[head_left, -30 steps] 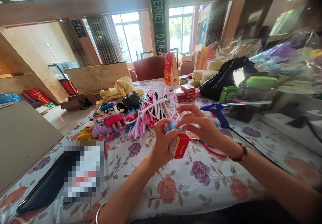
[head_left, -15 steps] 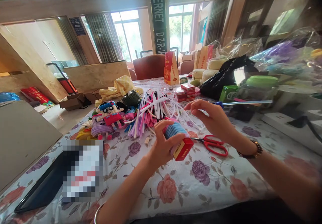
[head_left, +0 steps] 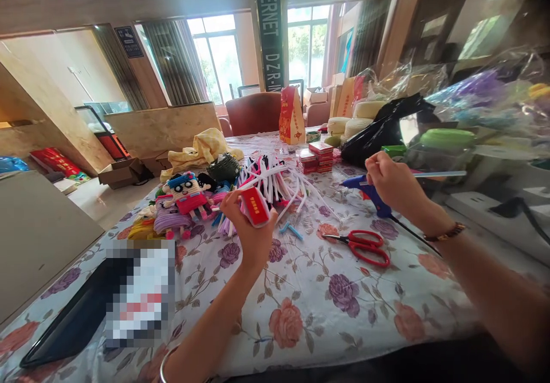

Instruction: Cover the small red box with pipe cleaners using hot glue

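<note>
My left hand [head_left: 251, 228] is closed around a small red box [head_left: 256, 206], its printed end turned towards me and pale fuzzy wrapping just visible at its edges. The box is held above the table beside a pile of pipe cleaners [head_left: 268, 179]. My right hand [head_left: 393, 185] has its fingers curled together in front of a blue glue gun [head_left: 358, 182], covering part of it; whether they grip it or anything else is hidden. From behind that hand a pale glue stick [head_left: 444, 174] sticks out. Red-handled scissors [head_left: 367, 247] and short blue pipe cleaner pieces [head_left: 292, 231] lie between the hands.
Fuzzy figures [head_left: 188, 194] sit left of the pile. Small red boxes [head_left: 320, 156] are stacked behind, near a red paper bag [head_left: 292, 119]. A black plastic bag [head_left: 378, 128] and a green-lidded jar [head_left: 447, 139] stand right. A dark tray [head_left: 73, 303] lies front left.
My left hand has moved left and up with the box, turning its end towards me. My right hand has moved right to the glue gun, its fingers curling in. The blue pieces now show.
</note>
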The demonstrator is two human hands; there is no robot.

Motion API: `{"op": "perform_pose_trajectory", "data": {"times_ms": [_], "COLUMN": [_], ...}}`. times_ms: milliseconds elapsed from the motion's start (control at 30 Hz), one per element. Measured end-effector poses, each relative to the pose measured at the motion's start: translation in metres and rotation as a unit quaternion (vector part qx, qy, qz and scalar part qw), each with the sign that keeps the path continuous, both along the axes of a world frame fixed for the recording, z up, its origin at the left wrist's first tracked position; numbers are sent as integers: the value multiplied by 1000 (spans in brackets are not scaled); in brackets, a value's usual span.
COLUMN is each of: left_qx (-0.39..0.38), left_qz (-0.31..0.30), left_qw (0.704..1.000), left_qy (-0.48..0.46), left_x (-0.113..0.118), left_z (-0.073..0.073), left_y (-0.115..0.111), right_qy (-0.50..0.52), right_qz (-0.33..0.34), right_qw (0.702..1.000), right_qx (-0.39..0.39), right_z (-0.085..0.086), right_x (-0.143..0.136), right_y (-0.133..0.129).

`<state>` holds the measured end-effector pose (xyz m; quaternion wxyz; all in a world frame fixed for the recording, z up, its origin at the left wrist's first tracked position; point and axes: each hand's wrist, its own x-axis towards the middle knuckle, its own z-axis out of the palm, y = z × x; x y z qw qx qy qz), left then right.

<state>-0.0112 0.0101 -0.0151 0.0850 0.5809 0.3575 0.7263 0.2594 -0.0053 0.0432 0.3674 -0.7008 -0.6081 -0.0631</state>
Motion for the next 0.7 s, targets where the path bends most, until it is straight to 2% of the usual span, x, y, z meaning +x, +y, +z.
{"op": "perform_pose_trajectory", "data": {"times_ms": [100, 233, 333, 467, 700], "left_qx": [-38, -35, -66, -103, -72], "left_qz": [32, 62, 100, 115, 126], "left_qw": [997, 991, 984, 978, 977], "left_qy": [-58, -116, -128, -144, -158], "left_x": [-5, -10, -12, -15, -24], "left_z": [-5, -7, -4, 4, 2], "left_y": [10, 18, 18, 16, 26], "right_qy": [-16, -6, 21, 36, -98], "right_qz": [12, 60, 78, 92, 121], "right_qw": [1000, 998, 996, 995, 987], "right_qx": [-5, -20, -19, -16, -33], "right_z": [4, 5, 2, 1, 20], "right_x": [1, -1, -3, -3, 4], "right_y": [-2, -4, 0, 13, 36]}}
